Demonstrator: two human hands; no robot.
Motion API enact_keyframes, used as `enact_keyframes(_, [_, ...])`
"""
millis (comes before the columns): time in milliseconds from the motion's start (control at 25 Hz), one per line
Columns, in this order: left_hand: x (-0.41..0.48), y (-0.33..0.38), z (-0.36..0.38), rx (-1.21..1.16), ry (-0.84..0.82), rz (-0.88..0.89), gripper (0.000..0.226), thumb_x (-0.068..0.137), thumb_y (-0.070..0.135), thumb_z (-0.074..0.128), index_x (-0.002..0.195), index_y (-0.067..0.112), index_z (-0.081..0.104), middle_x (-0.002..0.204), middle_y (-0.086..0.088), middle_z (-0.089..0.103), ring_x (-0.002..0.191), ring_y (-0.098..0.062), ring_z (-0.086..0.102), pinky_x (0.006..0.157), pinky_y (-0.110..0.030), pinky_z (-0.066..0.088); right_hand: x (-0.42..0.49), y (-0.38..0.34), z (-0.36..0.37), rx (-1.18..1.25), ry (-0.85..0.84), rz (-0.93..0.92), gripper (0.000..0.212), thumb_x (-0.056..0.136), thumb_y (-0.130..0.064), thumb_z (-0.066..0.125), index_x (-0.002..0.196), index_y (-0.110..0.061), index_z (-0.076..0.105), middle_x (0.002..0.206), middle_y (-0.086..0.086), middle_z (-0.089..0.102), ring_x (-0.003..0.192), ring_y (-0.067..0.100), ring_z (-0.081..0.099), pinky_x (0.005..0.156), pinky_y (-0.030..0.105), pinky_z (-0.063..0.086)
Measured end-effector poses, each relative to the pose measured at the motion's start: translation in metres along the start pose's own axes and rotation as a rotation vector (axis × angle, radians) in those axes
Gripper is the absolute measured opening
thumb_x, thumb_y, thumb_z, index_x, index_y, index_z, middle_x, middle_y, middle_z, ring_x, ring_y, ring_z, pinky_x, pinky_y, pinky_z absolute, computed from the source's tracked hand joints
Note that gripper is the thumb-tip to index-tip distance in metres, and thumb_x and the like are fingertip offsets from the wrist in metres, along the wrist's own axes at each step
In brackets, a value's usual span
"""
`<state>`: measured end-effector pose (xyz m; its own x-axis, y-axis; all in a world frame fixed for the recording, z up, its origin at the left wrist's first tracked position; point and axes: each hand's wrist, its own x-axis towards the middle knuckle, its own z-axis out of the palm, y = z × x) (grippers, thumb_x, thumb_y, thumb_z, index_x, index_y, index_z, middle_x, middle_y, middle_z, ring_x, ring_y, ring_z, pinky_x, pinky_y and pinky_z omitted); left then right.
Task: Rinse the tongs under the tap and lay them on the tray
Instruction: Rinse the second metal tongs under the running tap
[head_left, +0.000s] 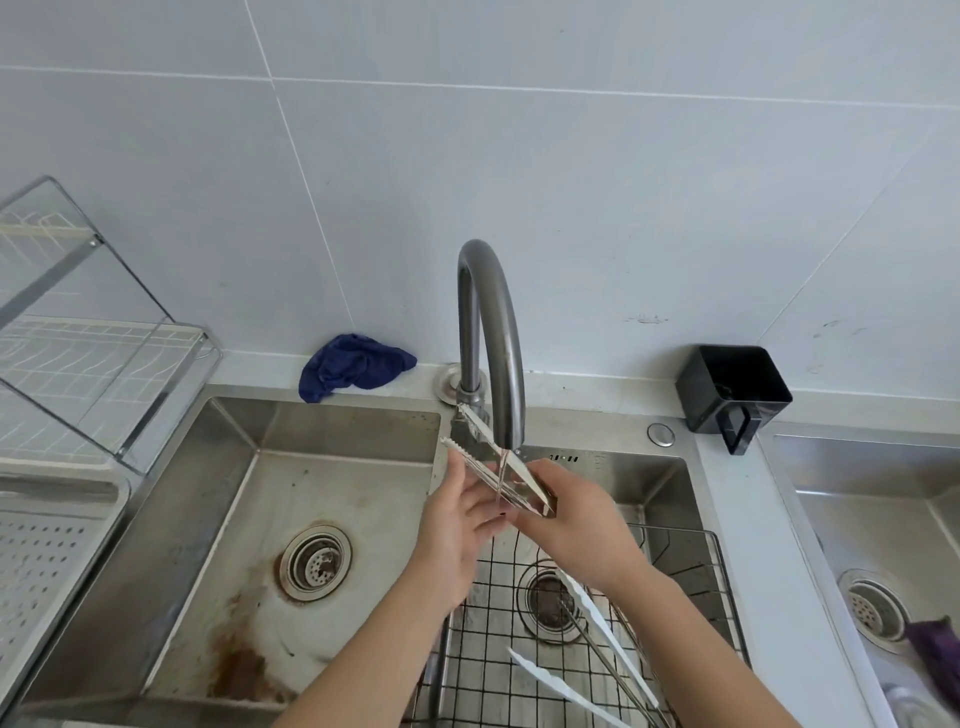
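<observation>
Under the tap (491, 332), the tongs (522, 475) sit in the stream, right hand (576, 525) gripping their hinge end, left hand (457, 525) straight-fingered against them; rinsing seems underway, with the tray (62, 551) not yet reached.

A kitchen — steel sink (332, 431), tap (491, 332), tiled wall (623, 182).
</observation>
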<state>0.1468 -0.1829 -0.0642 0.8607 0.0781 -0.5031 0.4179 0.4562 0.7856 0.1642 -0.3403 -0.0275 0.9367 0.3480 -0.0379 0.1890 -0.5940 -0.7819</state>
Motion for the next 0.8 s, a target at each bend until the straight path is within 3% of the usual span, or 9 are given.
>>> enact_keyframes(40, [-0.005, -0.007, -0.013, 0.186, 0.058, 0.094, 0.048, 0.093, 0.061, 0.053, 0.103, 0.02, 0.077, 0.1, -0.003, 0.079, 0.096, -0.022, 0.073, 0.084, -0.036, 0.054, 0.0, 0.002, -0.001, -0.023, -0.008, 0.006, 0.021, 0.083, -0.032, 0.074, 0.097, -0.04, 0.06, 0.083, -0.037, 0.061, 0.072, -0.004, 0.059, 0.059, 0.013, 0.04])
enact_keyframes(120, [-0.011, -0.024, -0.043, 0.806, 0.15, 0.398, 0.018, 0.094, 0.038, 0.059, 0.101, 0.03, 0.074, 0.103, 0.01, 0.073, 0.105, -0.012, 0.067, 0.09, -0.034, 0.053, 0.002, 0.003, 0.0, -0.053, -0.03, 0.026, 0.018, 0.081, -0.035, 0.074, 0.092, -0.037, 0.06, 0.075, -0.029, 0.062, 0.066, -0.001, 0.056, 0.056, 0.015, 0.037])
enact_keyframes(200, [-0.013, -0.047, -0.066, 1.358, 0.049, 0.626, 0.029, 0.093, 0.026, 0.058, 0.12, 0.026, 0.068, 0.128, 0.007, 0.062, 0.129, -0.017, 0.053, 0.111, -0.038, 0.042, 0.005, 0.0, 0.006, -0.099, -0.055, 0.034, 0.017, 0.082, -0.036, 0.073, 0.089, -0.035, 0.058, 0.067, -0.017, 0.06, 0.063, 0.002, 0.055, 0.058, 0.021, 0.039])
enact_keyframes(280, [-0.015, -0.07, -0.076, 1.663, -0.03, 0.625, 0.049, 0.097, 0.034, 0.047, 0.144, 0.02, 0.05, 0.158, -0.003, 0.038, 0.154, -0.028, 0.017, 0.127, -0.042, 0.008, 0.011, -0.007, 0.014, -0.151, -0.068, 0.055, 0.019, 0.083, -0.039, 0.072, 0.085, -0.036, 0.052, 0.067, -0.013, 0.057, 0.066, 0.009, 0.056, 0.062, 0.031, 0.044])
enact_keyframes(360, [-0.02, -0.08, -0.076, 1.805, -0.014, 0.632, 0.06, 0.096, 0.042, 0.04, 0.15, 0.015, 0.042, 0.166, -0.009, 0.021, 0.156, -0.029, -0.006, 0.123, -0.043, -0.007, 0.021, -0.016, 0.021, -0.188, -0.072, 0.08, 0.021, 0.084, -0.046, 0.069, 0.092, -0.034, 0.054, 0.072, -0.01, 0.06, 0.073, 0.019, 0.061, 0.065, 0.033, 0.05])
enact_keyframes(480, [-0.025, -0.078, -0.073, 1.92, -0.008, 0.647, 0.063, 0.094, 0.04, 0.039, 0.152, 0.014, 0.04, 0.167, -0.016, 0.016, 0.154, -0.032, -0.012, 0.121, -0.047, -0.004, 0.04, -0.027, 0.031, -0.252, -0.105, 0.064, 0.045, 0.082, -0.052, 0.068, 0.12, -0.03, 0.057, 0.091, -0.005, 0.072, 0.088, 0.023, 0.067, 0.07, 0.031, 0.049])
enact_keyframes(560, [-0.025, -0.078, -0.074, 1.954, 0.001, 0.642, 0.064, 0.092, 0.038, 0.04, 0.151, 0.014, 0.04, 0.167, -0.016, 0.017, 0.155, -0.034, -0.008, 0.122, -0.049, -0.002, 0.05, -0.033, 0.035, -0.287, -0.127, 0.05, 0.054, 0.082, -0.051, 0.068, 0.13, -0.029, 0.056, 0.1, -0.001, 0.073, 0.093, 0.024, 0.068, 0.072, 0.029, 0.047])
enact_keyframes(720, [-0.025, -0.078, -0.075, 1.989, 0.009, 0.597, 0.06, 0.083, 0.033, 0.051, 0.139, 0.011, 0.057, 0.159, -0.019, 0.037, 0.153, -0.036, 0.017, 0.118, -0.049, 0.012, 0.051, -0.037, 0.034, -0.266, -0.113, 0.083, 0.039, 0.082, -0.049, 0.066, 0.109, -0.021, 0.059, 0.075, -0.003, 0.064, 0.074, 0.026, 0.064, 0.062, 0.029, 0.045])
enact_keyframes(800, [-0.025, -0.078, -0.076, 1.976, 0.004, 0.603, 0.058, 0.08, 0.032, 0.054, 0.132, 0.009, 0.064, 0.153, -0.02, 0.046, 0.15, -0.038, 0.026, 0.116, -0.05, 0.018, 0.038, -0.031, 0.028, -0.186, -0.074, 0.125, 0.037, 0.08, -0.05, 0.068, 0.107, -0.025, 0.059, 0.067, -0.008, 0.061, 0.071, 0.021, 0.065, 0.06, 0.029, 0.046])
